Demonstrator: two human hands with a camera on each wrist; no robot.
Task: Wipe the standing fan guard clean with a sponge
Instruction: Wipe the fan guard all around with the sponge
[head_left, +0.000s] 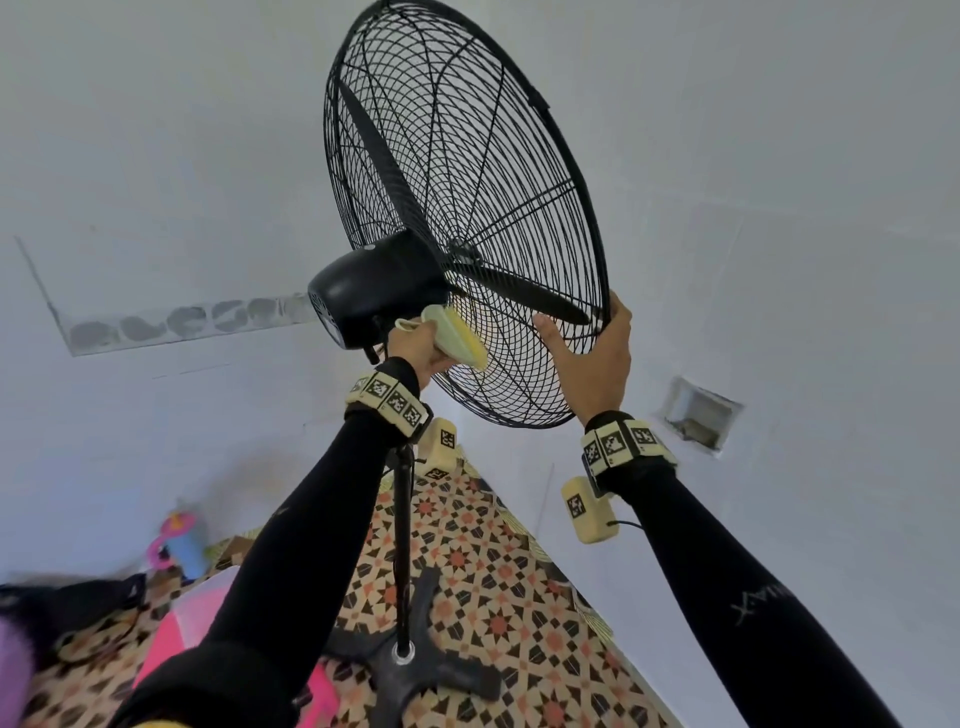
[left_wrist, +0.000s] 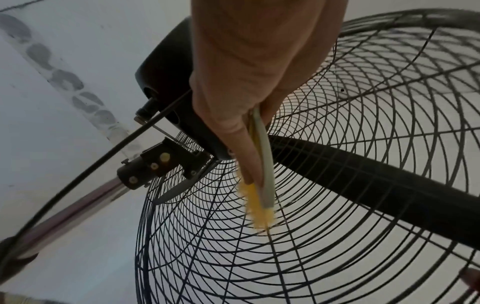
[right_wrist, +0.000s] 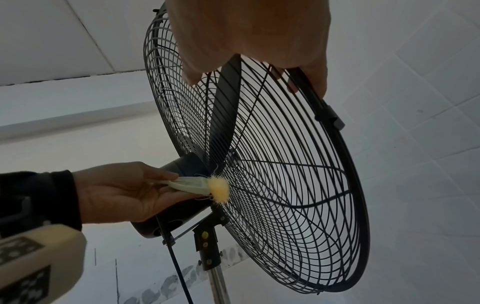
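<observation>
Wiping under way: left hand (head_left: 415, 345) pinches sponge (head_left: 457, 340) against rear guard (head_left: 467, 208) beside motor housing (head_left: 374, 291), right hand (head_left: 592, 358) grips rim; most wires likely unwiped.

A room in a home. Patterned floor mat (head_left: 483, 566), plain pale walls (head_left: 779, 208), and a child's colourful toy (head_left: 179, 540) by the wall.

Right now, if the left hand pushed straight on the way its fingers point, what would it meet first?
Probably the black wire fan guard: the left hand pinches a yellow-and-green sponge whose yellow tip already seems to touch the rear wires beside the black motor housing. Depth unclear.
</observation>
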